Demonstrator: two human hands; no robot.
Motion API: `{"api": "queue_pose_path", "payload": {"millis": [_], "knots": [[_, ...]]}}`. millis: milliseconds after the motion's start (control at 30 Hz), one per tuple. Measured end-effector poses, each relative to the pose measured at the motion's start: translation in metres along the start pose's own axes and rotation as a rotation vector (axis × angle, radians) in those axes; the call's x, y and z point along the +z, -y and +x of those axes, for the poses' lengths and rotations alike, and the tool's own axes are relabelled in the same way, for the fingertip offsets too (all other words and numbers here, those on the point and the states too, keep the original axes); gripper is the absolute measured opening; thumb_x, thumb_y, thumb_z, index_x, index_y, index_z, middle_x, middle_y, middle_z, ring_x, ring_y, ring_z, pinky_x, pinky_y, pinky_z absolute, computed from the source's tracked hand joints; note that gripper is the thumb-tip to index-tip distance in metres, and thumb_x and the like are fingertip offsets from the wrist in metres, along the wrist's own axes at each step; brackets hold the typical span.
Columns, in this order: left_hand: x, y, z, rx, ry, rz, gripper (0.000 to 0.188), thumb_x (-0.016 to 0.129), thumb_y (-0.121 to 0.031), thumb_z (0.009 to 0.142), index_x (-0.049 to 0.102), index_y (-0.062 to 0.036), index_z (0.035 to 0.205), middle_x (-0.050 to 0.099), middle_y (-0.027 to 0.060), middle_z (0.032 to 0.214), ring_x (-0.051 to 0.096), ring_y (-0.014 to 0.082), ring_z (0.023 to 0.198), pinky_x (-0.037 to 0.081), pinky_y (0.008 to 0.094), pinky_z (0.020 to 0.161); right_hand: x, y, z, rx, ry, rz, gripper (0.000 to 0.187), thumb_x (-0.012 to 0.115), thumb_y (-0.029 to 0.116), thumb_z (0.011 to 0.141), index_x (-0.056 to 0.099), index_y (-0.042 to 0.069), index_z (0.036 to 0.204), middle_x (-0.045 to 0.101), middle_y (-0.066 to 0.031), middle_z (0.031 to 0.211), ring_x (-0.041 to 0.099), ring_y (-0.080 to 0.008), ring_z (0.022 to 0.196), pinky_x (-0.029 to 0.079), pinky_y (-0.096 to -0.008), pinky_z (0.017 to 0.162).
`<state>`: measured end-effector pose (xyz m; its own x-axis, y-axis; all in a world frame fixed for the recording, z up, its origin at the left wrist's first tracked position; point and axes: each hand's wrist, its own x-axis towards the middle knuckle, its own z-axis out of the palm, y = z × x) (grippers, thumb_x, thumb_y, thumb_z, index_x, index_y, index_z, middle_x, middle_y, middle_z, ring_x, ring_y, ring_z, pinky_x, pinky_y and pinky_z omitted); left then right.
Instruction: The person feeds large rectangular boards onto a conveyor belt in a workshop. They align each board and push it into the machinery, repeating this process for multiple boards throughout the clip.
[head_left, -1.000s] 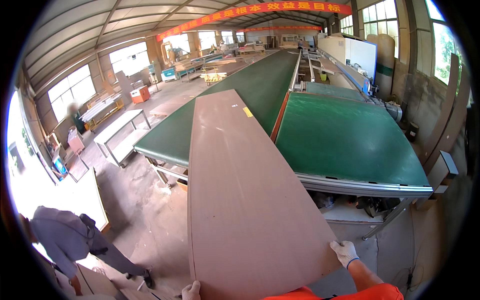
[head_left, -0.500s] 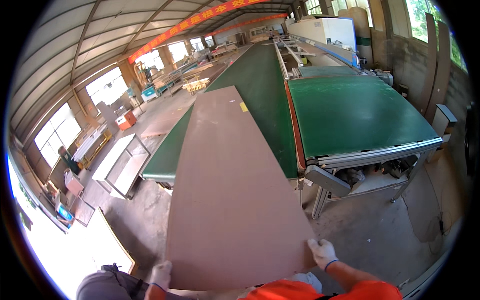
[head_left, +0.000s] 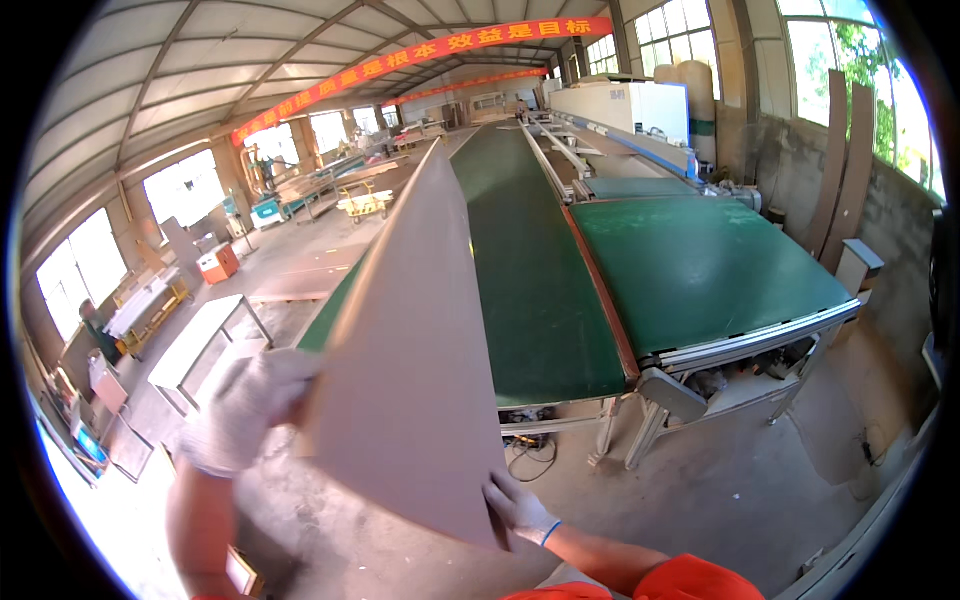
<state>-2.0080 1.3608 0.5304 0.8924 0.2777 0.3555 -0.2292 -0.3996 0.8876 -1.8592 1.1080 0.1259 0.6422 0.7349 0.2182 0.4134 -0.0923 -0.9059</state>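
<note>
- Board (head_left: 410,350) — thin, brown, tilted steeply; your left hand (head_left: 245,405) grips its 9 o'clock edge, right hand (head_left: 520,508) clasps the 5 o'clock corner.
- Risk, I judge: it could flex, slipping from your gloves onto the green conveyor (head_left: 540,280).

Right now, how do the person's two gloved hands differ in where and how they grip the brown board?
The left hand grips the brown board high on its left edge, arm raised; the right hand holds the near bottom corner, low by the body. The left hand looks large, close and blurred, while the right hand looks smaller and sharp. Both wear white work gloves and grip the same board, tilted up on edge.
</note>
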Motion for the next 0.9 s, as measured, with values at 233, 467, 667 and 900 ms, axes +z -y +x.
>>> {"api": "queue_pose_path", "payload": {"millis": [233,467,667,900], "knots": [[0.244,0.406,0.039,-0.424,0.241,0.302,0.097,0.070,-0.071,0.100,0.056,0.0113,0.150,0.070,0.0289,0.139,0.070,0.0343,0.128,0.057,0.0458,0.107,-0.179,0.161,0.037,-0.207,-0.703,0.682,0.057,0.073,0.014,0.098,0.055,-0.002,0.150,0.067,-0.0126,0.136,0.068,-0.0256,0.119,0.055,-0.0440,0.105],[0.315,0.545,0.014,-0.968,-0.029,-0.628,0.097,0.067,-0.073,0.101,0.062,0.0109,0.148,0.070,0.0207,0.145,0.069,0.0300,0.127,0.055,0.0426,0.111,-0.307,0.114,0.042,-0.196,-1.375,0.656,0.045,0.067,0.008,0.098,0.063,-0.003,0.141,0.071,-0.0146,0.129,0.073,-0.0308,0.114,0.061,-0.0475,0.099],[0.104,0.539,0.095,-0.849,-0.146,-0.077,0.060,0.077,-0.051,0.102,0.076,0.0066,0.122,0.080,0.0126,0.108,0.075,0.0231,0.090,0.062,0.0403,0.080,-0.225,-0.037,0.040,0.142,-1.453,1.117,0.039,0.071,0.012,0.102,0.066,0.003,0.139,0.074,-0.0111,0.129,0.073,-0.0303,0.116,0.060,-0.0477,0.100],[0.049,0.638,0.081,-0.922,-0.153,0.493,0.082,0.065,-0.067,0.104,0.077,0.0134,0.114,0.080,0.0234,0.099,0.077,0.0317,0.090,0.062,0.0457,0.084,-0.085,-0.186,0.052,0.578,-1.417,1.335,0.045,0.073,0.030,0.107,0.061,0.010,0.145,0.068,-0.0090,0.143,0.067,-0.0361,0.128,0.057,-0.0628,0.104]]}}
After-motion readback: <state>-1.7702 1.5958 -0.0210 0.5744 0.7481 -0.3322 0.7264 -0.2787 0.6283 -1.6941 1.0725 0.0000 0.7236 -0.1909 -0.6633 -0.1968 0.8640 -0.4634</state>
